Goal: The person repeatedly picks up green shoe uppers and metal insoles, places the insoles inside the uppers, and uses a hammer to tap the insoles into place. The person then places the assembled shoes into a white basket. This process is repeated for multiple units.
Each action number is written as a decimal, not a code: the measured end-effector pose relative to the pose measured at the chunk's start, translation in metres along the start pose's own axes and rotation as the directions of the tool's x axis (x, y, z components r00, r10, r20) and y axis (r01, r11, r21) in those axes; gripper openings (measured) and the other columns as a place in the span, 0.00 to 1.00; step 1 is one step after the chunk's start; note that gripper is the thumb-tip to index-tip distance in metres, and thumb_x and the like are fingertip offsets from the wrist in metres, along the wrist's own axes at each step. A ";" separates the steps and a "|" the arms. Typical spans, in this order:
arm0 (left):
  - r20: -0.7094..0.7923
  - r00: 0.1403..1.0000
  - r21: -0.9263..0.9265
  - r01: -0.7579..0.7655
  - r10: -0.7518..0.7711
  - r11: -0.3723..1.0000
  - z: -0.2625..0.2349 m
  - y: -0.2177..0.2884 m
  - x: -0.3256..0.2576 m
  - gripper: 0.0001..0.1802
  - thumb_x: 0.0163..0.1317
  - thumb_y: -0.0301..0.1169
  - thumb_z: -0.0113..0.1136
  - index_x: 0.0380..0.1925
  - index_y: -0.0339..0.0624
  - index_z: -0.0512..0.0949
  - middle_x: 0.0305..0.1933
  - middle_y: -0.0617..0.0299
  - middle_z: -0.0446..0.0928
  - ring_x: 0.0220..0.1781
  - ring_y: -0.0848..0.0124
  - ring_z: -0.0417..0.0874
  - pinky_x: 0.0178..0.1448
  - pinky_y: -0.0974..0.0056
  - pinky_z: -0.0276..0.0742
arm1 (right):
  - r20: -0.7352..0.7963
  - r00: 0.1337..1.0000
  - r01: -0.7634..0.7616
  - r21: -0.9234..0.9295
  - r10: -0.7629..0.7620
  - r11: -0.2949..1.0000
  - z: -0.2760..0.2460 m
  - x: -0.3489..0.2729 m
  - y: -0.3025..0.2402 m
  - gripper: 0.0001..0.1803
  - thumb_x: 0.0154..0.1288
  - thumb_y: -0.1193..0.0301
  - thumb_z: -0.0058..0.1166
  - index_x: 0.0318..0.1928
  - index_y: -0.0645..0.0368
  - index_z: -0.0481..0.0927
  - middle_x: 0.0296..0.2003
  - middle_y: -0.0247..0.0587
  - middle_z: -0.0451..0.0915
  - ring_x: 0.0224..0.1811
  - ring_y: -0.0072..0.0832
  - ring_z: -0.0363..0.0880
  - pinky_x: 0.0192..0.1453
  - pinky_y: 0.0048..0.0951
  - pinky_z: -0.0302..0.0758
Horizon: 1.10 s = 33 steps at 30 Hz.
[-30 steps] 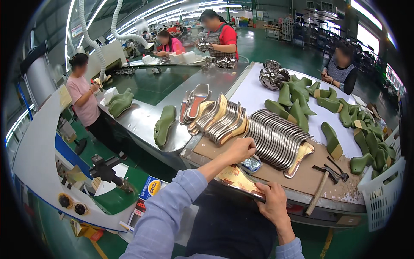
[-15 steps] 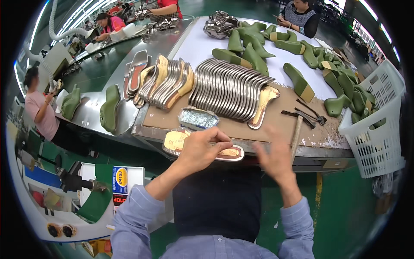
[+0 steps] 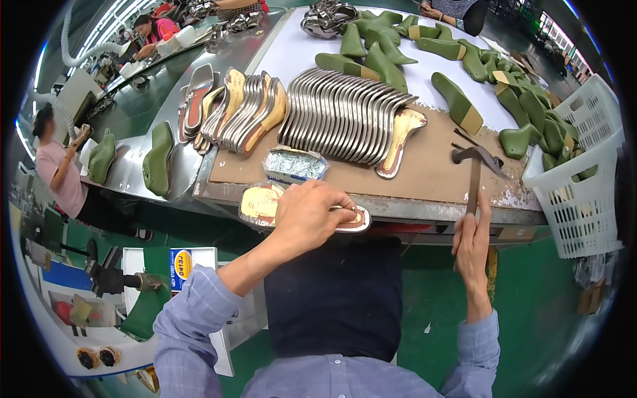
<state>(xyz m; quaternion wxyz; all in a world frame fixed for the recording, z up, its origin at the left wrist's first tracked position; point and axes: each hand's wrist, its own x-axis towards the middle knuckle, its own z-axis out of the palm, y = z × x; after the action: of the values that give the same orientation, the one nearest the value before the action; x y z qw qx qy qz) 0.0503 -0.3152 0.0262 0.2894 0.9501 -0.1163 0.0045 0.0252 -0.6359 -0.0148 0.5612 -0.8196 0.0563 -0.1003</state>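
Note:
My right hand (image 3: 471, 242) grips a hammer (image 3: 476, 179) by its handle, head up over the right part of the table. At the table's front edge lies a yellow and brown insole (image 3: 257, 200) with a pale rim. My left hand (image 3: 310, 215) is over its middle, thumb and forefinger pinched together near its right end; whatever is between the fingertips is too small to make out. Just beyond the left hand sits a small blue box (image 3: 296, 166) of shiny metal bits. A row of metal-edged insoles (image 3: 345, 119) stands farther back.
Pincers (image 3: 492, 158) lie behind the hammer head. Many green shoe lasts (image 3: 454, 99) cover the back right, beside a white plastic basket (image 3: 577, 212). Two more lasts (image 3: 158, 159) stand at left. Several people are around, one in a pink shirt (image 3: 60, 166) at far left.
My right hand has moved right, taken hold of the hammer and raised it off the table. My left hand stays pinched over the insole. The view has shifted slightly.

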 end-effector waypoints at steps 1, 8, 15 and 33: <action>-0.002 0.999 0.008 -0.042 0.042 0.999 0.002 -0.001 0.001 0.10 0.57 0.41 0.71 0.32 0.49 0.88 0.39 0.63 0.87 0.49 0.60 0.84 0.51 0.54 0.77 | 0.063 0.998 0.001 -0.053 0.003 0.999 -0.006 -0.011 -0.002 0.25 0.80 0.73 0.40 0.74 0.56 0.63 0.24 0.33 0.72 0.22 0.18 0.69 0.28 0.25 0.70; -0.048 0.993 0.018 -0.107 0.107 0.994 0.006 -0.003 0.002 0.08 0.56 0.37 0.72 0.31 0.46 0.88 0.38 0.64 0.87 0.42 0.60 0.85 0.45 0.55 0.77 | 0.253 0.941 0.233 -0.003 -0.225 0.972 -0.015 -0.052 -0.043 0.24 0.76 0.77 0.46 0.70 0.59 0.68 0.21 0.32 0.74 0.21 0.16 0.68 0.26 0.21 0.69; -0.044 0.988 0.011 -0.148 0.148 0.989 0.003 -0.001 0.000 0.09 0.55 0.38 0.72 0.29 0.45 0.87 0.34 0.63 0.86 0.40 0.59 0.85 0.42 0.55 0.77 | 0.321 0.785 0.552 0.025 -0.530 0.834 0.004 -0.050 -0.083 0.24 0.70 0.82 0.55 0.66 0.61 0.75 0.32 0.42 0.83 0.26 0.25 0.80 0.36 0.27 0.81; 0.237 0.920 0.311 -0.377 0.313 0.872 -0.021 -0.021 -0.008 0.31 0.56 0.52 0.69 0.55 0.47 0.77 0.44 0.57 0.77 0.50 0.57 0.81 0.57 0.53 0.68 | 0.225 0.929 0.264 0.155 -0.295 0.952 -0.015 -0.062 -0.053 0.29 0.76 0.75 0.52 0.73 0.61 0.60 0.34 0.42 0.80 0.23 0.21 0.75 0.26 0.22 0.71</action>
<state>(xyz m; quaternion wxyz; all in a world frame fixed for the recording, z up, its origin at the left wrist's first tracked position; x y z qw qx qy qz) 0.0483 -0.2848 0.0312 0.0983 0.9464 -0.3074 -0.0085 -0.0392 -0.6178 0.0332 0.5927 -0.7895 -0.1371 -0.0805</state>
